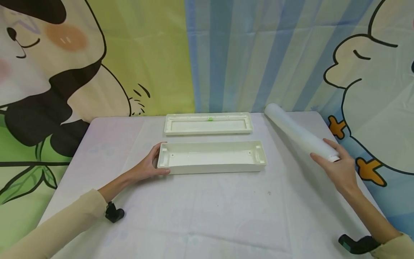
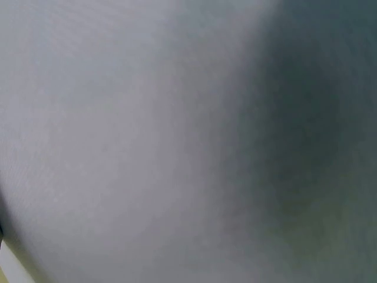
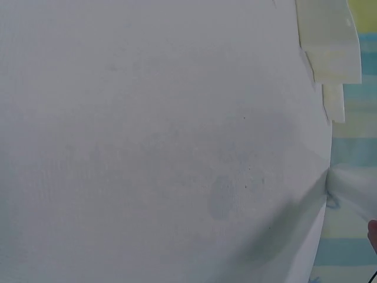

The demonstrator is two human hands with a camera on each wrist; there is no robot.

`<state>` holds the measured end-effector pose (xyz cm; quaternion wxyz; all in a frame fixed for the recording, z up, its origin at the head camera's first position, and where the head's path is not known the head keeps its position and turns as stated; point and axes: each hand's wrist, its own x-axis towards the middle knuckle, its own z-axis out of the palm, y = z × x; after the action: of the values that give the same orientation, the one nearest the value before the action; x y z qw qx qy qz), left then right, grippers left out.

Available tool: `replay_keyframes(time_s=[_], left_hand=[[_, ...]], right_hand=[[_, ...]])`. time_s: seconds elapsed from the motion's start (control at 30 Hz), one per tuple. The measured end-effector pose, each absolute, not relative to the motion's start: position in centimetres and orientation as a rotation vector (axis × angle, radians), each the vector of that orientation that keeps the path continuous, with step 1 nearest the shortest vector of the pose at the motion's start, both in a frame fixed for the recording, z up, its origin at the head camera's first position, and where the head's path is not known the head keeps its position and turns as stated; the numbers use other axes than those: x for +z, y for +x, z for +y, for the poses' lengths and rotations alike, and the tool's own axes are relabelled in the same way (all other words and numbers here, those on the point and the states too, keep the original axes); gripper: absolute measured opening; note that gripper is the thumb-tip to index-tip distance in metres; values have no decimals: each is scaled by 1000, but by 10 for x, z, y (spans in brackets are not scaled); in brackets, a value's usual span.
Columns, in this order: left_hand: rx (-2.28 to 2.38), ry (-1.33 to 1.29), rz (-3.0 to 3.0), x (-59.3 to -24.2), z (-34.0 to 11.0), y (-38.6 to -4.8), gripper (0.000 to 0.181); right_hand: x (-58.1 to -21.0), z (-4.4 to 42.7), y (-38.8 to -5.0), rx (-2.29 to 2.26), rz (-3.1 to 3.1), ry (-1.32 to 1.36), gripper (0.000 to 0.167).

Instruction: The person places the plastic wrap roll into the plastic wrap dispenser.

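A long white open box [image 1: 213, 168] lies on the table, and the left hand [image 1: 147, 166] grips its left end, thumb at the front and fingers behind. Over the right part of the table, the right hand [image 1: 339, 167] holds the near end of a white roll [image 1: 297, 133] between thumb and fingers; the roll slants away to the back left. In the right wrist view, part of the roll [image 3: 356, 183] and a fingertip show at the right edge. The left wrist view shows mostly blurred table surface, with no hand visible.
Behind the box lies a pale rectangular lid [image 1: 208, 132] with a small green piece at its middle. The white-covered table [image 1: 207, 216] stands against a printed cartoon curtain [image 1: 226, 54]. Dark devices [image 1: 114, 213] sit at both wrists.
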<state>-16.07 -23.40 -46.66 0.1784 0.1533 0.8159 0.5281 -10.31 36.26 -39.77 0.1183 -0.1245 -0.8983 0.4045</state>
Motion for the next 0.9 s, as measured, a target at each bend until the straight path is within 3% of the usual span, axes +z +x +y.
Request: replay_keyframes(time_s=[0.3,0.53,0.9], left_hand=[[1485,424,2310,-469,-234,-160,103],[1465,425,2332,-467,-234,-161,103],[1465,439,2344,-467,-234,-161,102]], right_hand=[[-382,384,-124,1702,-2143,-497,52],[-375,393,-142,1982,-1793,-601,57],[-374,415,-177,2190,-1328,-671,52]])
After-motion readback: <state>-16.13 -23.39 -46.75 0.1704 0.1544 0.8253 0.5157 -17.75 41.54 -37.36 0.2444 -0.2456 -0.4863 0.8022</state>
